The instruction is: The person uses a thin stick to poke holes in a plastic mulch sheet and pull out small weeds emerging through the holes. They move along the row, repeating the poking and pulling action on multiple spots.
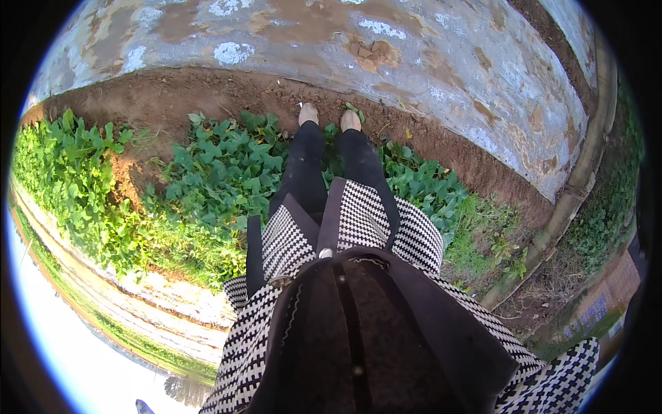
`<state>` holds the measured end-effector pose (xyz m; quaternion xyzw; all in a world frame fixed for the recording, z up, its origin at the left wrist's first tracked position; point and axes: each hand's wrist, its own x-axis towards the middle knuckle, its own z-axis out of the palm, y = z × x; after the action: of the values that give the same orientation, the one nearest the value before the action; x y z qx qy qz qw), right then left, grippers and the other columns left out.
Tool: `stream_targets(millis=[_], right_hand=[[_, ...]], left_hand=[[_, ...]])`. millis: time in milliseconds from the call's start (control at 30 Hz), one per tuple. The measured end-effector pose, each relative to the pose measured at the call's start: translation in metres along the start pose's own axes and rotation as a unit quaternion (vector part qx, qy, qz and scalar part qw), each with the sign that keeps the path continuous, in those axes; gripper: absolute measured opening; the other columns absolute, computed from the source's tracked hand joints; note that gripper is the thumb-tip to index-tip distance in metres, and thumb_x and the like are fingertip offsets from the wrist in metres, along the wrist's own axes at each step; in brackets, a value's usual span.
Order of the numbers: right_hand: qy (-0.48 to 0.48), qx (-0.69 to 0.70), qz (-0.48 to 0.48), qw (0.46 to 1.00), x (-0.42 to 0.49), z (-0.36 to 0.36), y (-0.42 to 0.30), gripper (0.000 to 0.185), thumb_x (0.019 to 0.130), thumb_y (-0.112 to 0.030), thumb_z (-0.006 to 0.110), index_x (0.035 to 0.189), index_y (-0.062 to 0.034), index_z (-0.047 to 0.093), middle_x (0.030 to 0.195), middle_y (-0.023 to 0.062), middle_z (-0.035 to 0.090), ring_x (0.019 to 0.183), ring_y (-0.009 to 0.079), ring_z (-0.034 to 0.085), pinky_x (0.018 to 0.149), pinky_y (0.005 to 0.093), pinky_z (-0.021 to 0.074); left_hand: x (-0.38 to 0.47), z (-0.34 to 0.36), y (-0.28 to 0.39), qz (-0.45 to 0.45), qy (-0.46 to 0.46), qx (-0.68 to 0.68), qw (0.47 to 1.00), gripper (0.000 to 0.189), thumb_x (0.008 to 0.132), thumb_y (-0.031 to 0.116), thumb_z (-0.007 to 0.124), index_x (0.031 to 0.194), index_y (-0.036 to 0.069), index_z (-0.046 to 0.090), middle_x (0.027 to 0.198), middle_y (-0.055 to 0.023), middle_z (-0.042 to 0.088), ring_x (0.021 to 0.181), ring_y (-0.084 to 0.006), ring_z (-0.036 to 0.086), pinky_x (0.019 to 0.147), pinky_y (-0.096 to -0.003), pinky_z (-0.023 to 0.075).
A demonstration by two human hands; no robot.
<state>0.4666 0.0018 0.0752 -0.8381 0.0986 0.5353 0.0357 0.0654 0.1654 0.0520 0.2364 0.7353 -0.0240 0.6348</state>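
Both of my hands are out of view. A black-and-white checked coat (362,217) with dark trim hangs open over my dark trousers (305,165), and one checked sleeve (558,372) shows at the lower right. My feet (309,113) stand among low leafy green plants (232,155) that look like vines. A strip of bare brown soil (207,93) runs just past my toes. Beyond it lies a bed covered with plastic mulch film (310,57), patched with dirt and pale spots.
At the right a long pole or pipe (561,212) lies along the bed's end, with a brick surface (595,300) farther out. Lighter green leafy plants (67,171) grow at the left. Pale strips of field (181,315) stretch away at the lower left.
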Motion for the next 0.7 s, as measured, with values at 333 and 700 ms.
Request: stream_targets(millis=[333,700], right_hand=[[-0.004,0.003,-0.038,0.999,0.008,-0.015,-0.018,0.019,0.092,-0.022,0.057,0.091,-0.0054,0.066,0.058,0.0035,0.056,0.038,0.0095,0.041,0.035,0.0262,0.0263],[-0.014,0.007,-0.067,0.998,0.016,-0.010,-0.021,0.019,0.092,-0.022,0.058,0.089,-0.0054,0.066,0.057,0.0031,0.055,0.038,0.0099,0.040,0.035,0.0267,0.0260]], left_hand=[[0.000,0.008,0.020,0.048,0.000,0.002,0.999,0.025,0.083,0.012,0.064,0.107,0.006,0.060,0.105,-0.0047,0.064,0.090,-0.0160,0.061,0.076,-0.0333,0.0464],[-0.004,0.013,0.031,0.086,0.012,0.002,0.996,0.026,0.082,0.011,0.065,0.106,0.005,0.061,0.104,-0.0058,0.064,0.091,-0.0161,0.061,0.078,-0.0330,0.0467]])
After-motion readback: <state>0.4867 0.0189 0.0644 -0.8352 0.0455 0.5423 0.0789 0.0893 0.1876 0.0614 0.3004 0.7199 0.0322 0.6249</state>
